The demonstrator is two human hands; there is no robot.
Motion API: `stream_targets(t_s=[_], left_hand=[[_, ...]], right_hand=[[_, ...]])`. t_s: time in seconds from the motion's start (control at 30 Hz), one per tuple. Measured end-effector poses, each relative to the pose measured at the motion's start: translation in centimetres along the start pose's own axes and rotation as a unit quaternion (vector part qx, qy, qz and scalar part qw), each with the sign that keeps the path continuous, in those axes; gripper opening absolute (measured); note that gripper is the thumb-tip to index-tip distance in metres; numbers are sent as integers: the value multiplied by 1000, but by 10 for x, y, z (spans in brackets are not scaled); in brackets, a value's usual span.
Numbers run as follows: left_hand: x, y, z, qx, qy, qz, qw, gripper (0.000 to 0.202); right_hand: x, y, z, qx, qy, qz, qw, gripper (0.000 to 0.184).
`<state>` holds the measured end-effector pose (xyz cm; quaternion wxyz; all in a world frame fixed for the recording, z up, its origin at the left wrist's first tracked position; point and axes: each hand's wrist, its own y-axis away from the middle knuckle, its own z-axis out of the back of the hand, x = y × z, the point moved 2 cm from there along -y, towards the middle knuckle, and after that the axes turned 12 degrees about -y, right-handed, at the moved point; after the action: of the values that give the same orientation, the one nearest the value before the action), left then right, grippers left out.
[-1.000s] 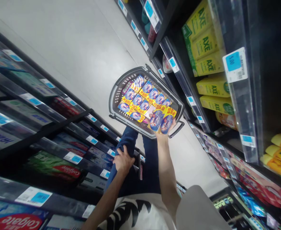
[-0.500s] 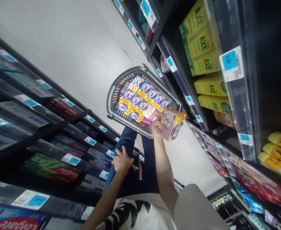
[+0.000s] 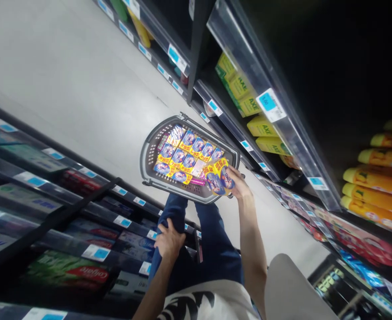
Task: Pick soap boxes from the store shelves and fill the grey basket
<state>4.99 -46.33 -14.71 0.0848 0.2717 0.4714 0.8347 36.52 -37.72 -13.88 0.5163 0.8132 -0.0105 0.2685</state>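
Note:
My right hand (image 3: 240, 183) grips a yellow-and-blue OMO pack (image 3: 220, 177) by its right side, over the near right corner of a grey shopping basket (image 3: 144, 166). Two printed OMO panels on the pack face up. Inside the basket, several matching OMO packs (image 3: 178, 155) lie in rows, with a pink-purple item (image 3: 198, 181) showing at their near edge. My left hand (image 3: 170, 240) rests on my left leg just above the knee, fingers spread and holding nothing.
Shelves with Colgate boxes (image 3: 72, 271) run along the left. On the right, dark shelves hold yellow AXE boxes (image 3: 265, 126) and orange-yellow bottles (image 3: 376, 186). Pale floor (image 3: 65, 75) lies between the shelf rows. The basket stands in front of my knees.
My right hand has turned the OMO pack so its printed panels face up, and has brought it over the basket's corner. My left hand stays on my leg. The camera view has shifted.

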Motion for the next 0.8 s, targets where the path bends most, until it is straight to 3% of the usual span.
stream_targets(t_s=[0.17, 0.27, 0.4, 0.47, 0.57, 0.63, 0.7, 0.8], left_hand=[[-1, -2, 4, -9, -13, 1, 1000, 76], [-2, -2, 7, -22, -23, -4, 1000, 77], [-2, -2, 13, -42, -32, -3, 999, 76], [-1, -2, 14, -44, -36, -5, 998, 76], [0, -1, 10, -45, -42, -14, 998, 77], [1, -1, 6, -56, -41, -8, 998, 75], [0, -1, 2, -76, -35, 5, 996, 74], [-2, 0, -2, -93, -32, 19, 995, 71]], right_hand=[[8, 22, -3, 30, 5, -1, 1000, 43], [0, 31, 0, 5, -57, -18, 998, 47], [-17, 44, -1, 18, -139, -44, 989, 52], [-25, 51, -3, 48, -163, -61, 984, 58], [-37, 62, -4, 143, -196, -81, 967, 87], [-43, 70, -2, 194, -201, -69, 958, 97], [-46, 79, 3, 205, -188, -52, 959, 90], [-43, 91, 13, 166, -164, -40, 972, 72]])
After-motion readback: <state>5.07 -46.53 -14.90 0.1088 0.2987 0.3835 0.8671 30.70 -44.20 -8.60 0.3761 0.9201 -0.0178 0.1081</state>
